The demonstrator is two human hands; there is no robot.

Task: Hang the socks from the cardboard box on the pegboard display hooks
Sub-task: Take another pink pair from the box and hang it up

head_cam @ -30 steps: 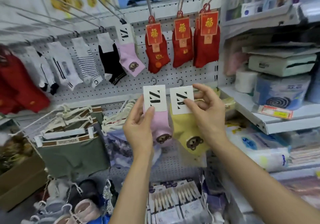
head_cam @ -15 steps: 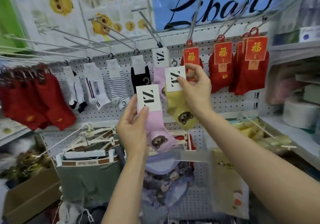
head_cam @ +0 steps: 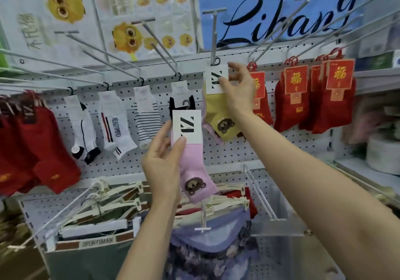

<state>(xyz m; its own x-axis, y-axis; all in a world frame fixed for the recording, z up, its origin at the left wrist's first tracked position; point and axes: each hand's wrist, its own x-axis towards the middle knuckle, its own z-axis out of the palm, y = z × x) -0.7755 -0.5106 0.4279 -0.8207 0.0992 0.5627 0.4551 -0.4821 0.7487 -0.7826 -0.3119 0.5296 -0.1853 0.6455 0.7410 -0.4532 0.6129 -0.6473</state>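
Two pairs of bear-patch socks are in hand before the white pegboard [head_cam: 227,154]. Largest overhead is a blue banner [head_cam: 281,15] with black script that seems to read "Libang", beside a pale poster [head_cam: 54,19] of yellow round-eyed faces with characters too blurred to read. Red socks [head_cam: 337,108] at the right hang under red cards stamped with a gold "福"; more red socks [head_cam: 32,145] hang at the left. Low on the board, a green garment [head_cam: 91,260] carries a waistband printed "SPORTSMAN", seen upside down. One white sock [head_cam: 114,121] in the upper row shows vertical lettering I cannot read.

The yellow socks [head_cam: 218,115] hang long axis upright, toe pointing down and right, their white card marked with a black "Z"-like logo; the card's dark hanger loop sits at the hook [head_cam: 214,39]. The right hand [head_cam: 240,93] pinches that card's right edge, thumb in front, fingers behind.

The pink socks [head_cam: 194,171] are lower and nearer, off the board, also upright with the cuff up and toe down-right, under the same logo card. The left hand [head_cam: 164,162] holds them with the thumb pressed on the card's lower edge.
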